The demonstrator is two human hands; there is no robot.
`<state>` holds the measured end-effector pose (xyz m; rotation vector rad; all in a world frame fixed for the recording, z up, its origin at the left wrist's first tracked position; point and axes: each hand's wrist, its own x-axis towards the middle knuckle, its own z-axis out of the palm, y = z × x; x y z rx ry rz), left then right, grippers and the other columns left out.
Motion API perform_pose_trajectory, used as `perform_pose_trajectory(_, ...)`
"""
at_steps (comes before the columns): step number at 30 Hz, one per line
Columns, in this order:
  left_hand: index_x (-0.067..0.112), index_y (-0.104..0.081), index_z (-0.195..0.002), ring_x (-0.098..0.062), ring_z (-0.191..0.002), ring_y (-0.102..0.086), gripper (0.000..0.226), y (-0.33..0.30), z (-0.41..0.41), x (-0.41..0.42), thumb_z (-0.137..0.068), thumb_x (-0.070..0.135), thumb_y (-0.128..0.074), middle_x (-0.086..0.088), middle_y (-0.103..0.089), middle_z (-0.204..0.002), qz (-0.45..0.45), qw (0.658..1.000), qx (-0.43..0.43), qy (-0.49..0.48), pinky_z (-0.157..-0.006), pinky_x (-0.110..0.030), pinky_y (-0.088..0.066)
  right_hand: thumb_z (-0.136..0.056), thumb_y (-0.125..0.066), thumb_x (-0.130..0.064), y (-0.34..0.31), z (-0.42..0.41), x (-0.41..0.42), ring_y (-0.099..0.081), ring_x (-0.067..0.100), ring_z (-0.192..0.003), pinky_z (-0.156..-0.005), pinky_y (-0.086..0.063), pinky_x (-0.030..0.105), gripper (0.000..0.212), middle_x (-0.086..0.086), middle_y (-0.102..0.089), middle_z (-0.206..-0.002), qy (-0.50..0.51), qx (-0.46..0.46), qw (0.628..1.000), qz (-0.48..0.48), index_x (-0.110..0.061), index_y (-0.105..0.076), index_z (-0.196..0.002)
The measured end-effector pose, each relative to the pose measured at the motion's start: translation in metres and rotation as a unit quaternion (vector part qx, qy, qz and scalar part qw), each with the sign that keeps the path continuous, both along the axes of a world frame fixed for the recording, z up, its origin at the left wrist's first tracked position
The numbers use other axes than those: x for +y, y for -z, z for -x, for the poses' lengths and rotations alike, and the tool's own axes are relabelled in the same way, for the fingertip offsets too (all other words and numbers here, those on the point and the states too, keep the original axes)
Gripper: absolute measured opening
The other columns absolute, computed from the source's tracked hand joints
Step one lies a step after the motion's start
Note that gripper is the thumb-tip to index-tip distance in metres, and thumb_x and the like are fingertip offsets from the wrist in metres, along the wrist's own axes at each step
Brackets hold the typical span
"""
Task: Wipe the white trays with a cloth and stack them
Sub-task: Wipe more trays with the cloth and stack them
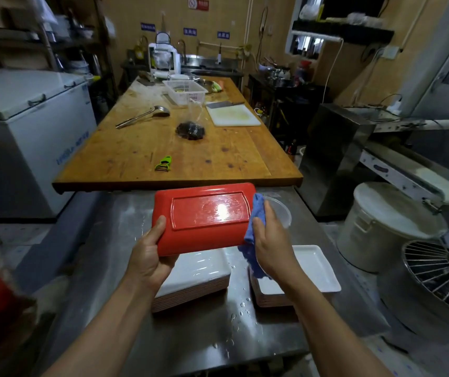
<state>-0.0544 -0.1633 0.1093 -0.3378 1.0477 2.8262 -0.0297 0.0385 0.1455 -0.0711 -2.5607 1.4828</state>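
2 hands [150, 257] [271, 246], 1 red tray [204, 216], 1 cloth [256, 213]

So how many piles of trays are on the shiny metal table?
2. The left pile sits under the red-bottomed tray in the left hand. The right pile lies beneath the right hand and its blue cloth. The arms may hide more.

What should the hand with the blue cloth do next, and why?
Probably sweep the blue cloth leftward across the red underside of the tray. The right hand presses it at the tray's right edge only, the left hand steadies the other end, and the shiny back looks wet.
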Motion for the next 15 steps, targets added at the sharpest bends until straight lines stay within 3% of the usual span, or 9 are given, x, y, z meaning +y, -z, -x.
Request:
perform_pose_trajectory(2, 0.013, -0.063, -0.099, -0.015, -0.070, -0.072, 0.015, 0.001, 0.001, 0.000, -0.089, 0.020, -0.056, -0.005, -0.074, -0.081, 0.001, 1.000, -0.002, 0.001, -0.055, -0.028, -0.057, -0.101, -0.034, -0.022, 0.004, -0.004, 0.001, -0.058, 0.025, -0.105, -0.087, -0.051, 0.040, 0.048, 0.009, -0.055, -0.122, 0.004, -0.010, 0.998, 0.060, -0.024, -0.022, -0.148)
perform_pose_trajectory(4, 0.012, -0.064, -0.100, -0.017, -0.073, -0.072, 0.022, 0.001, 0.000, -0.002, -0.081, 0.023, -0.060, -0.006, -0.075, -0.085, -0.003, 1.000, -0.001, 0.018, -0.057, -0.029, -0.058, -0.100, -0.040, -0.019, 0.005, -0.006, 0.006, -0.059, 0.017, -0.104, -0.082, -0.049, 0.027, 0.041, 0.000, -0.056, -0.119, 0.023, -0.023, 0.991, 0.133, -0.023, -0.036, -0.140)
perform_pose_trajectory(6, 0.012, -0.064, -0.102, -0.019, -0.077, -0.072, 0.031, 0.003, 0.000, -0.004, -0.075, 0.026, -0.062, -0.008, -0.074, -0.089, -0.002, 0.999, -0.003, 0.045, -0.062, -0.031, -0.059, -0.097, -0.046, -0.013, 0.002, -0.005, 0.015, -0.067, 0.020, -0.094, -0.078, -0.054, 0.030, 0.026, 0.005, -0.068, -0.107, 0.017, -0.055, 0.969, 0.241, -0.015, -0.054, -0.121)
perform_pose_trajectory(9, 0.015, -0.062, -0.107, -0.019, -0.076, -0.071, 0.037, 0.008, 0.001, -0.005, -0.074, 0.032, -0.061, -0.008, -0.074, -0.091, 0.041, 0.995, -0.016, 0.085, -0.064, -0.031, -0.059, -0.093, -0.047, 0.001, -0.001, -0.005, 0.026, -0.072, 0.021, -0.077, -0.064, -0.057, 0.027, 0.018, 0.009, -0.074, -0.084, -0.032, -0.089, 0.924, 0.370, 0.000, -0.057, -0.109)
perform_pose_trajectory(11, 0.017, -0.061, -0.109, -0.021, -0.083, -0.069, 0.037, 0.011, 0.004, -0.003, -0.077, 0.036, -0.060, -0.007, -0.073, -0.095, 0.087, 0.990, -0.036, 0.105, -0.065, -0.033, -0.058, -0.092, -0.047, 0.005, -0.001, -0.007, 0.032, -0.072, 0.020, -0.075, -0.062, -0.056, 0.024, 0.021, 0.007, -0.074, -0.082, -0.043, -0.074, 0.913, 0.399, 0.000, -0.056, -0.109)
perform_pose_trajectory(15, 0.023, -0.051, -0.129, -0.024, -0.110, -0.059, 0.050, 0.008, 0.012, 0.010, -0.088, 0.053, -0.046, -0.009, -0.062, -0.124, 0.219, 0.955, -0.060, 0.191, -0.091, -0.048, -0.043, -0.088, -0.056, 0.003, -0.004, -0.012, 0.039, -0.071, 0.019, -0.075, -0.063, -0.056, 0.024, 0.021, 0.001, -0.073, -0.082, -0.014, 0.000, 0.941, 0.339, -0.014, -0.058, -0.099)
